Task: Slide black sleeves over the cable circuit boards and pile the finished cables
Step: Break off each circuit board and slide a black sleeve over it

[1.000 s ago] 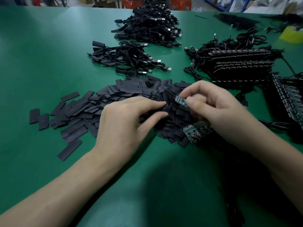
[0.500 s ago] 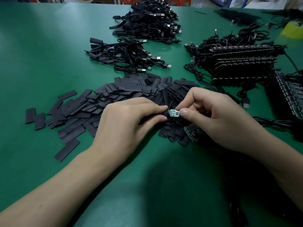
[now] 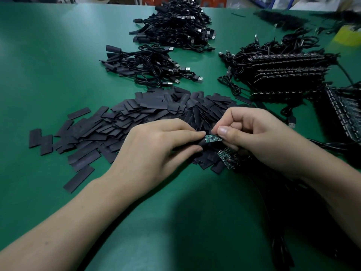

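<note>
A second earlier my right hand point(image 3: 259, 137) had held the circuit board point(image 3: 213, 138) clear of the left. By now its tip had met the mouth of the black sleeve point(image 3: 201, 143) — insertion begun, I judged, with most of the green board still bare. My left hand point(image 3: 156, 151) lay palm-down over the near edge of the loose sleeve heap point(image 3: 136, 118), forefinger and thumb pinching the sleeve. My right was curled, thumb and fingers clamped on the board's right end. The finished cables point(image 3: 152, 69) sat farther off.
</note>
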{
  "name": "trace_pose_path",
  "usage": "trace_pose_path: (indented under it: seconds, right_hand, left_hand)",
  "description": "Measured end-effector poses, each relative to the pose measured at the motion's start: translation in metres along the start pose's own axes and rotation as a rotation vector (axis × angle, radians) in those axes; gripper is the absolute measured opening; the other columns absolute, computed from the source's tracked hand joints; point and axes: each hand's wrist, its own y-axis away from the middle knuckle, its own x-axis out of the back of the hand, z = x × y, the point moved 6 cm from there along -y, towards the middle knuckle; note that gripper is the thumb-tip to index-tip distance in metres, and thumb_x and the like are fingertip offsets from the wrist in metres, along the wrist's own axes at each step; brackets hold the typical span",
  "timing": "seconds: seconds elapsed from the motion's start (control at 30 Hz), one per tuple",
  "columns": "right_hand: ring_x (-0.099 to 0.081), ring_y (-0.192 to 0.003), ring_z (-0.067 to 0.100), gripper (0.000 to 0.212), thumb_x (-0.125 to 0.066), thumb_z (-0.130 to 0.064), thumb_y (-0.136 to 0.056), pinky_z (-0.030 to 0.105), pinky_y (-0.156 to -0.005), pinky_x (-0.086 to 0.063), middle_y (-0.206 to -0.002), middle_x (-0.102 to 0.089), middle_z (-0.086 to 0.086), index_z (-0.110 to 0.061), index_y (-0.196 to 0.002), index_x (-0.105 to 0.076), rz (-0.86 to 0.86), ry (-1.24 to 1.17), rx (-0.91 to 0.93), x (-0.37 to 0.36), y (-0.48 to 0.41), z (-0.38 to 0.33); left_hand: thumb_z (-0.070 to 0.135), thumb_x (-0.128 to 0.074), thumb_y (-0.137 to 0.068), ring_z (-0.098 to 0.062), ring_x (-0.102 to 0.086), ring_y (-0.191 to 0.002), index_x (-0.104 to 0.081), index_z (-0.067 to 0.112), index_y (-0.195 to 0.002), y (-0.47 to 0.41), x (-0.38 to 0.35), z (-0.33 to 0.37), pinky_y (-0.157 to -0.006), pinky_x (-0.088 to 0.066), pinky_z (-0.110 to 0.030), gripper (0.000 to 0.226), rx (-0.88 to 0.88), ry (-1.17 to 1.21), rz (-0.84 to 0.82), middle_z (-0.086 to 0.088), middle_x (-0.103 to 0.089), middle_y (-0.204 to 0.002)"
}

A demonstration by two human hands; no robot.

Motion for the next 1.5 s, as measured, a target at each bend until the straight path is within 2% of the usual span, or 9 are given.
trace_pose_path:
  seconds: [0.27,0.5,0.67,0.77,0.87,1.07,1.13,1.33,1.5]
  right_hand:
    - [-0.043,-0.06,0.016,0.01,-0.057,-0.014,-0.101,0.035,-0.059,-0.035,-0.062,-0.054,-0.005,-0.014,-0.092,-0.06,-0.038,0.044,0.086,-0.004,0.003,-0.008]
    - [-0.043,-0.062,0.018,0.012,-0.057,-0.012,-0.102,0.036,-0.059,-0.036,-0.064,-0.053,-0.004,-0.017,-0.092,-0.059,-0.04,0.05,0.121,-0.004,0.003,-0.008]
    - [-0.045,-0.061,0.011,0.013,-0.058,-0.009,-0.102,0.027,-0.058,-0.037,-0.064,-0.054,-0.007,-0.018,-0.092,-0.06,-0.058,0.048,0.131,-0.006,0.004,-0.009]
    - [-0.047,-0.061,0.01,0.013,-0.059,-0.013,-0.101,0.028,-0.058,-0.038,-0.064,-0.058,-0.007,-0.024,-0.094,-0.059,-0.059,0.031,0.116,-0.007,0.004,-0.007]
    - [-0.051,-0.06,0.007,0.006,-0.061,-0.023,-0.098,0.026,-0.057,-0.041,-0.065,-0.062,-0.006,-0.027,-0.095,-0.058,-0.045,0.057,0.133,-0.008,0.005,-0.007]
    - [-0.067,-0.062,0.014,0.011,-0.069,-0.031,-0.091,0.031,-0.059,-0.053,-0.075,-0.071,-0.001,-0.028,-0.089,-0.059,0.062,0.109,0.224,-0.001,0.006,-0.014]
    - [-0.069,-0.07,0.017,0.011,-0.07,-0.038,-0.088,0.03,-0.063,-0.053,-0.08,-0.071,-0.006,-0.03,-0.09,-0.063,0.163,0.267,0.311,0.004,0.009,-0.021]
    - [-0.064,-0.067,0.006,0.003,-0.073,-0.022,-0.089,0.012,-0.062,-0.043,-0.075,-0.069,-0.014,-0.024,-0.09,-0.073,0.268,0.442,0.48,0.007,0.014,-0.032]
    - [-0.066,-0.073,0.008,0.003,-0.072,-0.02,-0.092,0.023,-0.067,-0.049,-0.082,-0.072,-0.01,-0.021,-0.093,-0.074,0.282,0.531,0.55,0.002,0.017,-0.034]
  left_hand:
    - [0.023,-0.076,-0.091,-0.002,-0.065,-0.086,-0.079,0.016,-0.11,-0.002,0.001,-0.005,-0.08,-0.045,-0.011,0.021,0.123,0.141,0.036,0.005,-0.073,-0.098]
    - [0.044,-0.07,-0.092,-0.007,-0.067,-0.09,-0.078,0.027,-0.113,0.0,0.005,-0.01,-0.079,-0.056,-0.034,0.028,0.17,0.021,0.07,0.014,-0.071,-0.1]
    - [0.037,-0.071,-0.094,-0.017,-0.068,-0.085,-0.079,0.019,-0.11,-0.002,0.003,-0.002,-0.073,-0.056,-0.037,0.025,0.02,-0.032,0.044,0.006,-0.072,-0.098]
    - [0.037,-0.071,-0.095,-0.022,-0.069,-0.083,-0.078,0.019,-0.111,-0.002,0.001,0.001,-0.073,-0.055,-0.039,0.026,-0.007,-0.017,0.033,0.005,-0.072,-0.099]
    - [0.039,-0.072,-0.092,-0.016,-0.068,-0.084,-0.077,0.019,-0.112,-0.001,-0.001,0.002,-0.076,-0.055,-0.036,0.029,0.013,0.041,-0.002,0.006,-0.071,-0.099]
    - [0.028,-0.08,-0.086,0.0,-0.064,-0.082,-0.08,0.02,-0.105,-0.004,0.002,-0.003,-0.077,-0.047,-0.014,0.02,0.144,0.16,0.073,0.009,-0.072,-0.091]
    - [0.027,-0.08,-0.084,-0.002,-0.064,-0.083,-0.08,0.021,-0.103,-0.004,0.004,-0.007,-0.076,-0.048,-0.017,0.02,0.199,0.199,0.094,0.01,-0.072,-0.09]
    - [0.027,-0.081,-0.082,-0.01,-0.066,-0.084,-0.08,0.024,-0.101,-0.003,0.003,-0.012,-0.075,-0.048,-0.018,0.02,0.282,0.321,0.089,0.011,-0.073,-0.09]
    - [0.026,-0.081,-0.082,-0.009,-0.068,-0.086,-0.08,0.022,-0.101,-0.002,0.0,-0.012,-0.077,-0.05,-0.021,0.019,0.271,0.354,0.076,0.01,-0.074,-0.09]
